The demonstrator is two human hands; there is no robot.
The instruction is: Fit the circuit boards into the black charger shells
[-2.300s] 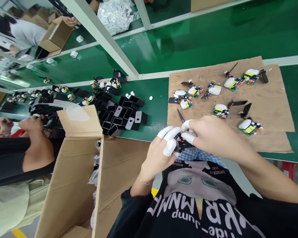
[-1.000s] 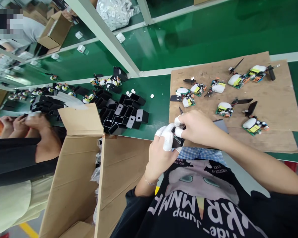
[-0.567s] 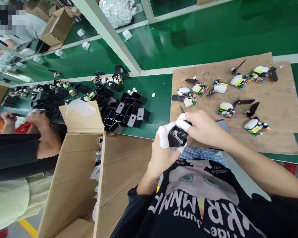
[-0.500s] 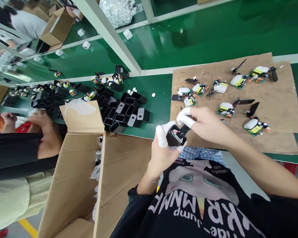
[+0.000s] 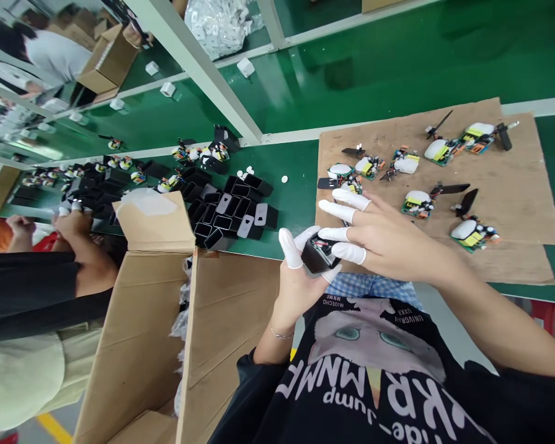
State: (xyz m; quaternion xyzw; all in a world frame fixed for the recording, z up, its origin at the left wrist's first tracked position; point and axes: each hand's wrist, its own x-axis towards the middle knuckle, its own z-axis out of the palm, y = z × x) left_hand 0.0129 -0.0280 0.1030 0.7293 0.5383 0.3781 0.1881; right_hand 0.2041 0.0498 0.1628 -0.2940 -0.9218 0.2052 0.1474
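Observation:
My left hand (image 5: 296, 277), with white finger cots, grips a small black box-shaped housing (image 5: 315, 254). The housing's open end faces up, and a light part and thin red wire show inside. My right hand (image 5: 379, 240), also in white finger cots, is spread out over the housing, its lower fingers at the opening's right edge. Those fingers partly cover the opening. Just beyond my right hand lie circuit board assemblies (image 5: 340, 171) with white pads, yellow tape and black flaps, on a sheet of brown cardboard (image 5: 494, 179).
Several empty black housings (image 5: 222, 222) stand grouped on the green table (image 5: 296, 213), near small white discs (image 5: 284, 179). An open carton (image 5: 231, 308) stands left of me. A metal post (image 5: 213, 80) rises behind. A co-worker's hands (image 5: 74, 222) are at far left.
My right hand has let go of the black flap and spread its fingers over the housing. The flap no longer sticks out of the opening. My left hand has shifted slightly left with the housing.

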